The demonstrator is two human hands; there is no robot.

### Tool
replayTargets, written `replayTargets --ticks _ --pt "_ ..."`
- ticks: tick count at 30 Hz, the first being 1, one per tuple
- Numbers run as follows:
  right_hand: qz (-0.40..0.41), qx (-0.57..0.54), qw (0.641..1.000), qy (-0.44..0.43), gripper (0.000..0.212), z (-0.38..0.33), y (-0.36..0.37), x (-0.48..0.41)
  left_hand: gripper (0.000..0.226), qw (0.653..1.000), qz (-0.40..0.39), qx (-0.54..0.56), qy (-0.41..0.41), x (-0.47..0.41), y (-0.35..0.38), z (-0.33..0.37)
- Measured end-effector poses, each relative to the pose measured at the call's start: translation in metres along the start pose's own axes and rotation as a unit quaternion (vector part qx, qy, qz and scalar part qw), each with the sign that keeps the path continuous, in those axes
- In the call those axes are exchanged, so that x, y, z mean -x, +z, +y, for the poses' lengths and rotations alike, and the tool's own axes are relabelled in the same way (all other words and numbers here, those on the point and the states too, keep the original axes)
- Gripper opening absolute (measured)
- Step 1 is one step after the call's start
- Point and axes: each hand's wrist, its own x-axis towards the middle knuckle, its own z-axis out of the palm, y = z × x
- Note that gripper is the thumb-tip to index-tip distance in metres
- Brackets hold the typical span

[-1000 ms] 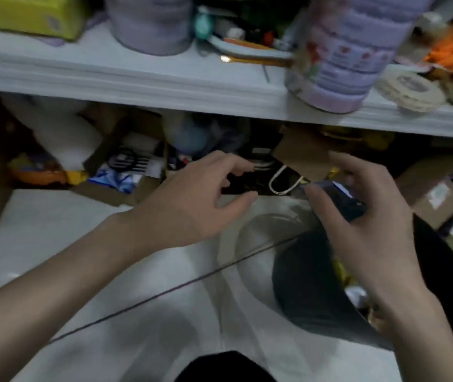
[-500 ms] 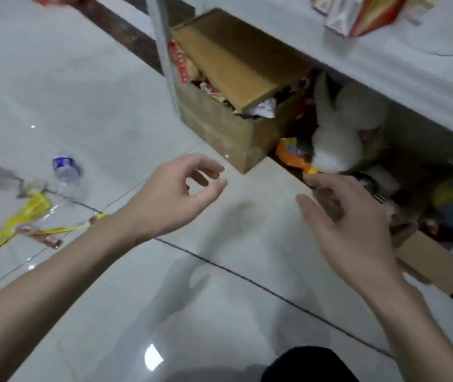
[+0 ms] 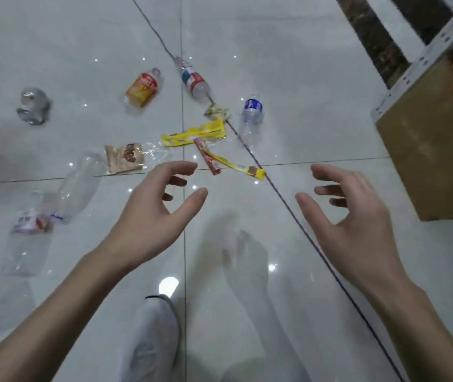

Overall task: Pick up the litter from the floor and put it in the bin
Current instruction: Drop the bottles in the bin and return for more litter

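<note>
Litter lies scattered on the white tiled floor ahead of me. A yellow wrapper (image 3: 194,133), a red stick wrapper (image 3: 207,159) and a yellow strip (image 3: 243,168) lie just beyond my fingertips. A brown snack packet (image 3: 124,158) lies to their left. Several plastic bottles lie around: one with an orange label (image 3: 142,89), a blue-labelled one (image 3: 252,114), a red-and-blue labelled one (image 3: 194,83), and clear ones (image 3: 78,187) (image 3: 28,241) at the left. My left hand (image 3: 153,216) and my right hand (image 3: 349,216) hover above the floor, fingers loosely curved, holding nothing. No bin is in view.
A cardboard box (image 3: 434,150) stands at the right beside a perforated metal shelf post (image 3: 423,59). A thin dark cable (image 3: 288,210) runs diagonally across the tiles between my hands. A crumpled clear bottle (image 3: 33,106) lies far left. My foot in a white sock (image 3: 151,337) is below.
My view swung left from the shelf and the black bin bag to the littered floor. Both hands stayed raised and empty, now hovering over the wrappers.
</note>
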Motion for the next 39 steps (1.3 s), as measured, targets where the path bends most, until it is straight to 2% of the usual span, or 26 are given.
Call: replayTargets --ticks 4,10,14,17,23,27,31,35,39 --pt "-0.074 -0.004 0.995 -0.068 0.044 -0.039 0.072 -0.016 0.038 0.995 0.072 -0.018 -0.074 0.033 -0.048 -0.062" --pt "-0.2 -0.007 0.967 -0.157 0.05 -0.094 0.175 -0.018 0.042 0.974 0.16 -0.054 -0.152 0.093 -0.105 -0.14" --pt "-0.265 -0.013 0.944 -0.194 0.058 -0.118 0.241 -0.008 0.049 0.943 0.236 -0.138 -0.192 0.135 -0.137 -0.188" --pt "-0.32 0.013 0.918 -0.232 0.071 -0.133 0.296 0.0 0.062 0.914 0.262 -0.178 -0.253 0.158 -0.159 -0.226" --pt "-0.385 0.101 0.876 -0.271 0.084 -0.163 0.399 -0.008 0.085 0.892 0.199 -0.232 -0.334 0.129 -0.192 -0.278" --pt "-0.357 0.136 0.872 -0.305 0.091 -0.17 0.447 -0.036 0.098 0.893 0.18 -0.258 -0.322 0.078 -0.199 -0.307" --pt "-0.352 0.189 0.852 -0.337 0.109 -0.172 0.477 -0.064 0.107 0.879 0.14 -0.303 -0.34 0.037 -0.197 -0.339" --pt "-0.377 0.239 0.813 -0.374 0.123 -0.167 0.505 -0.086 0.1 0.869 0.093 -0.325 -0.361 0.028 -0.187 -0.369" --pt "-0.413 0.288 0.768 -0.395 0.129 -0.156 0.532 -0.101 0.089 0.877 0.155 -0.298 -0.344 0.033 -0.192 -0.378"
